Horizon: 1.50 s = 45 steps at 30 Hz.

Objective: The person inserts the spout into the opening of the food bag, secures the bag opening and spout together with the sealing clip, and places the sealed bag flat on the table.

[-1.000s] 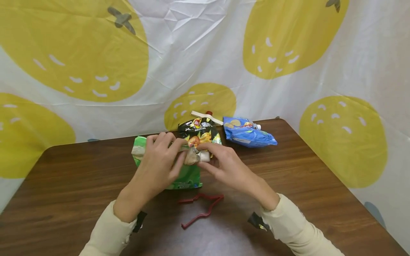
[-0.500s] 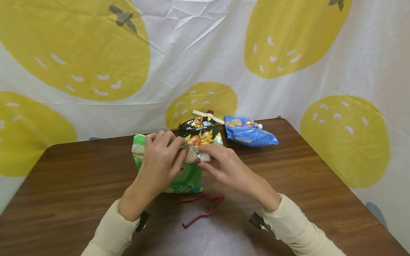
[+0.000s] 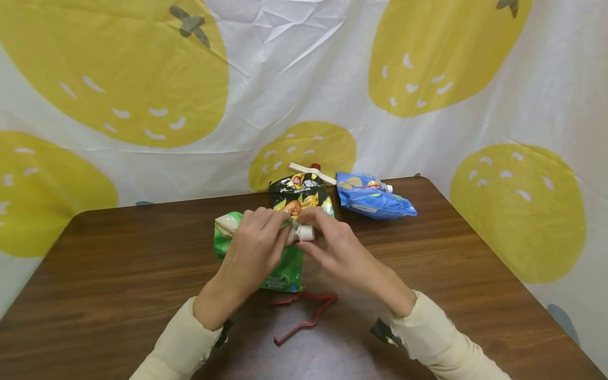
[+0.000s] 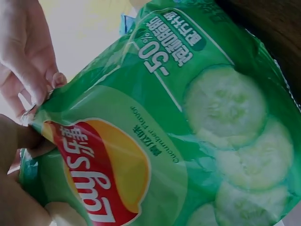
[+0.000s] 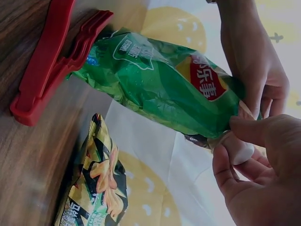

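Note:
A green Lay's chip bag, cucumber flavor [image 4: 178, 122], hangs between both hands above the table, its top end gathered and crumpled. The left hand [image 3: 254, 248] grips the bag's upper part, fingers over the far side, thumb nearer me. At the bag's right end sits a white screw cap [image 3: 305, 233], which the right hand [image 3: 339, 248] pinches between thumb and fingers. Just in front of the bag, a red bag clip [image 3: 311, 323] lies on the table with its arms spread. The right wrist view shows the thumb against the cap's base; the gathered film beneath is partly hidden.
Behind the hands, a black chip bag [image 3: 299, 186] bears a white clip [image 3: 313, 173] and a red cap [image 3: 315, 166]. A blue chip bag [image 3: 375, 198] with a white cap [image 3: 389, 188] lies to its right. A patterned cloth [image 3: 294, 79] hangs behind the wooden table [image 3: 119, 264].
The left hand has moved right, closer to the right hand, taking the bag's left part along. The bag looks more bunched. The right hand stays on the cap.

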### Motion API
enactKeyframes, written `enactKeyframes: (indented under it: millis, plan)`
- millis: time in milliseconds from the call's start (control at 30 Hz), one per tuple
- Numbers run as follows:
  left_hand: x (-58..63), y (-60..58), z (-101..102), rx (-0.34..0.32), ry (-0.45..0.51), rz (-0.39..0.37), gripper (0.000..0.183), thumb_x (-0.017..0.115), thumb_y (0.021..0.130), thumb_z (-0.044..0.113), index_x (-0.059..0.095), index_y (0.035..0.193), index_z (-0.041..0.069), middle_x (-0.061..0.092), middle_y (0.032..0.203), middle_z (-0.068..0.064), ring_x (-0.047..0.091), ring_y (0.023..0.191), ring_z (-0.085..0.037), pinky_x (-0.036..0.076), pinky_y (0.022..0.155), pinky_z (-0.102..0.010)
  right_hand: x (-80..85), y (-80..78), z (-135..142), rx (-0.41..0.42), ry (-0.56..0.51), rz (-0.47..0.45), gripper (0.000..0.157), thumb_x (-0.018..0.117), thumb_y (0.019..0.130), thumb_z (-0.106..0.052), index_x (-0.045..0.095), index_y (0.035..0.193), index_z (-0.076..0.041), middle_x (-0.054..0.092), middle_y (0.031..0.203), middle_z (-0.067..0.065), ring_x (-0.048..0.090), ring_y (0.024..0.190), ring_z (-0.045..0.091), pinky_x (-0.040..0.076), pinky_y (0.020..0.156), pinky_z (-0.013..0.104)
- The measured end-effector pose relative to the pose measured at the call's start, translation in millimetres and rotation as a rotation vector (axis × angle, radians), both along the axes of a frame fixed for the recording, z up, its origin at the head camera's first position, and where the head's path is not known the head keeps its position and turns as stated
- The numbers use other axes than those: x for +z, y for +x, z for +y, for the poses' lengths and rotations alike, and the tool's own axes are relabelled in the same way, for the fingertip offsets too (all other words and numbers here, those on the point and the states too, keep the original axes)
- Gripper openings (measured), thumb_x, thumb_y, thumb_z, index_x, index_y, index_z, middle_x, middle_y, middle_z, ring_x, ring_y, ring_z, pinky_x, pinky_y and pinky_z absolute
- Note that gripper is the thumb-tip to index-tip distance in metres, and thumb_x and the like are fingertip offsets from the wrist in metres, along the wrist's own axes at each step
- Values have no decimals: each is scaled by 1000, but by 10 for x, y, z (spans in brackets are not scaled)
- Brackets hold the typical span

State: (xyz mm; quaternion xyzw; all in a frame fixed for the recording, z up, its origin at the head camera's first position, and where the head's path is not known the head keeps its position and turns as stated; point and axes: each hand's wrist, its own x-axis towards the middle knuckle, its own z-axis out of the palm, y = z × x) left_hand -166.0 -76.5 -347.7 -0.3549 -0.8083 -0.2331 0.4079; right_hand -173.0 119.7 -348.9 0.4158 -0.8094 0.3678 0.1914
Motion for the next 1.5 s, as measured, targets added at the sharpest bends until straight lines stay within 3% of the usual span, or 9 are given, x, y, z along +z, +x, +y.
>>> enactKeyframes:
  millis: [200, 400, 533, 767, 900, 1033, 1233, 1367, 1500]
  plan:
    - [47, 30, -44, -50, -71, -72, 15, 59, 92, 11, 69, 102, 5, 66, 94, -5, 59, 87, -22, 42, 79, -40, -7, -33, 14, 16, -27, -69, 37, 72, 89, -2, 54, 121, -5, 70, 112, 6, 66, 93, 11, 56, 76, 26]
    - [92, 14, -85, -24, -53, -30, 13, 64, 91, 2, 69, 103, 4, 68, 91, -6, 61, 88, -24, 41, 84, -45, -4, -37, 28, 28, -4, -13, 39, 75, 87, -2, 62, 124, -1, 68, 117, 10, 64, 102, 16, 56, 82, 32]
    - [66, -40, -75, 27, -19, 29, 13, 66, 91, 3, 66, 104, 3, 65, 94, -10, 59, 91, -28, 41, 81, -46, -3, -34, 28, 48, 6, 55, 36, 77, 85, -4, 66, 120, -2, 69, 116, 9, 64, 107, 19, 53, 90, 34]
    - [28, -53, -99, 183, -90, 138, 13, 71, 91, 16, 72, 83, 6, 68, 103, -14, 58, 100, -35, 40, 89, -55, -22, -38, 24, 26, -28, 34, 33, 77, 86, -7, 69, 119, -5, 65, 117, 5, 62, 94, 14, 54, 75, 32]
    - [43, -44, -128, 118, -184, 55, 20, 63, 95, 22, 77, 92, 7, 68, 120, -17, 59, 112, -35, 39, 96, -59, -48, -62, 18, -5, -73, -17, 32, 77, 86, -6, 69, 117, -3, 65, 116, 6, 63, 99, 15, 55, 78, 29]
    - [34, -63, -145, 96, -268, -27, 23, 63, 94, 26, 72, 109, 11, 55, 138, -21, 46, 129, -41, 32, 101, -65, -61, -89, 16, -40, -108, -65, 34, 77, 85, -3, 67, 118, -2, 65, 115, 8, 64, 97, 16, 56, 78, 27]
    - [-27, -55, -83, 176, -329, 33, 27, 66, 95, 28, 66, 118, 13, 54, 125, -19, 51, 112, -36, 40, 85, -50, -63, -104, 6, -56, -142, -68, 36, 78, 82, 1, 60, 113, 0, 66, 103, 8, 62, 85, 16, 57, 72, 34]
    - [-52, -42, -52, 130, -325, 5, 31, 67, 95, 22, 64, 123, 8, 60, 113, -14, 56, 101, -31, 41, 76, -44, -67, -102, 8, -37, -170, -84, 32, 80, 80, 2, 64, 107, -3, 66, 105, 7, 62, 88, 16, 57, 73, 30]
    - [-87, -53, -34, 100, -329, -19, 35, 67, 90, 17, 63, 122, 4, 62, 112, -13, 56, 100, -30, 42, 74, -42, -90, -102, 14, -1, -244, -195, 32, 80, 81, 1, 67, 110, -4, 65, 108, 8, 62, 91, 22, 57, 76, 28]
